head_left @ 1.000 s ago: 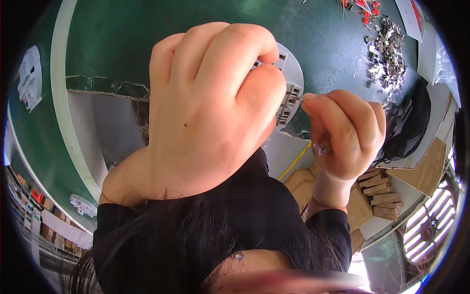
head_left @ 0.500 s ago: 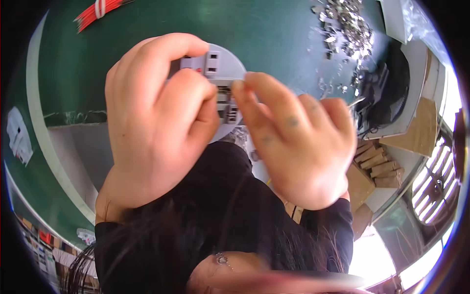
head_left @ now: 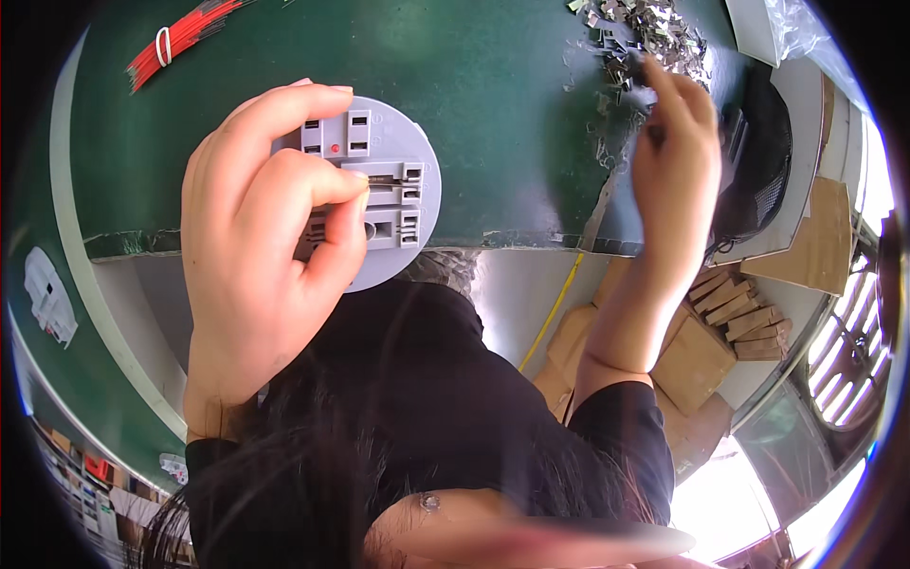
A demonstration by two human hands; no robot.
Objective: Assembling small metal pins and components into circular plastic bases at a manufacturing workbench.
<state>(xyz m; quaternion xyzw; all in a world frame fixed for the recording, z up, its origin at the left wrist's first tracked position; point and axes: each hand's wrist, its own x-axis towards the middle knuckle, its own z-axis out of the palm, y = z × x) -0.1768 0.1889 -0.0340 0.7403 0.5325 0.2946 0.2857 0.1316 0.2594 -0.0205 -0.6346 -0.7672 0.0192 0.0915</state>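
My left hand (head_left: 270, 223) is closed on a grey round plastic base (head_left: 425, 156) with raised slotted blocks and a small red dot. Its thumb and index finger pinch together over the middle block, beside a thin metal strip (head_left: 384, 180) lying in the slot. Fingers and palm hide the base's left side. Off to the right, my right hand (head_left: 678, 156) reaches into a heap of small shiny metal pieces (head_left: 668, 43). Its index finger stretches out to the near edge of the heap, the others bend, and no piece shows clearly in its slightly blurred fingertips.
A bundle of red wires (head_left: 180, 43), tied with a white band, lies at the far left of the green table (head_left: 493, 85). Right of the heap sits a black mesh-like item (head_left: 763, 161). Cardboard pieces (head_left: 749, 313) are stacked below the table edge at right.
My right hand has left the grey base and moved far right to the metal pieces. My left hand and the base have shifted slightly left, baring more of the slotted blocks.
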